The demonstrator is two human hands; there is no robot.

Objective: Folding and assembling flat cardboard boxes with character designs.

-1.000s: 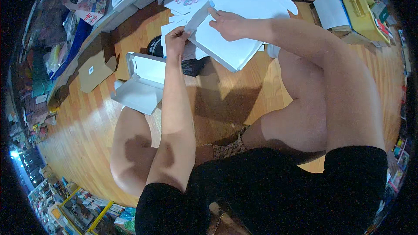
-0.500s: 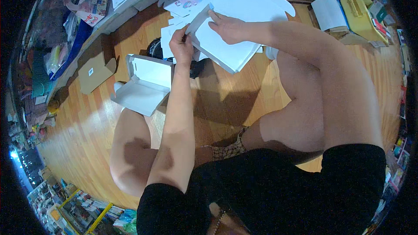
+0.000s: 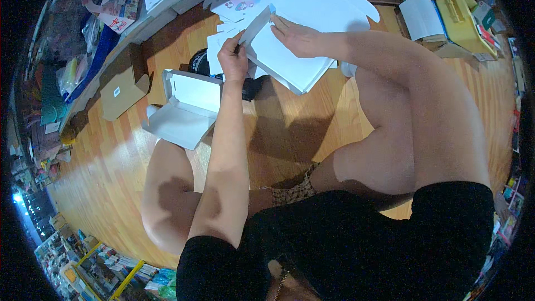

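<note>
A large white cardboard box (image 3: 295,67), partly folded, lies tilted in front of me with its wide lid flap (image 3: 329,0) spread away from me. My left hand (image 3: 233,56) is closed on the near-left end of its raised side wall (image 3: 259,28). At the far end of that wall is my right hand (image 3: 296,37), its fingers fairly straight and close together, the tips touching the wall's corner. A smaller white box (image 3: 186,108) stands with its lid up beside my left forearm. Under the large box lie patterned white sheets (image 3: 242,0), partly covered.
A flat brown cardboard piece (image 3: 123,93) lies on the wooden floor to the left. At the far right sits a yellow bin (image 3: 460,19) beside a box with a white top (image 3: 423,17). A dark round object (image 3: 198,62) shows behind my left wrist. Shelves with goods line the left.
My right hand has shifted very slightly to the right along the box's corner, its fingers straighter. The left hand keeps its hold, and the boxes hardly move.
</note>
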